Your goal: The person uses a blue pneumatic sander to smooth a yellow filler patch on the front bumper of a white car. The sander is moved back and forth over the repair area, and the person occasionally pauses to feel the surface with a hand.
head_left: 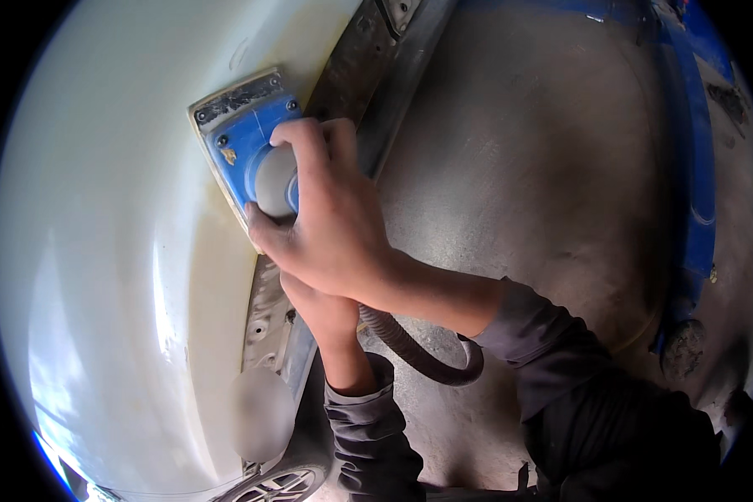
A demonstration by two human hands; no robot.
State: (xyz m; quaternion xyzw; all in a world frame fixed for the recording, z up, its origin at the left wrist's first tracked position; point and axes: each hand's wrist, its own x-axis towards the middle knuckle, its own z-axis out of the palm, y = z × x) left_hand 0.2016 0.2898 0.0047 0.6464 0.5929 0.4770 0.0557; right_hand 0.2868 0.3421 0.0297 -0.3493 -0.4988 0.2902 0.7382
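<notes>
My right hand [330, 205] is closed over the round grey top of a blue power sander [238, 138], with its thumb on the near side and its fingers curled over the far side. The sander's flat, oblong pad rests on a pale, curved car body panel [100, 217], close to the panel's edge. My left hand [320, 309] is beneath the right one, at the sander's rear end. Its fingers are hidden, so its grip does not show. A dark ribbed hose [418, 360] comes out beside the left wrist and curves to the right.
A bare metal flange with holes [263, 322] runs along the panel's edge. Below it is a car wheel [280, 485]. The grey, dusty floor [519, 167] lies to the right, with a long blue metal piece [701, 167] at the far right.
</notes>
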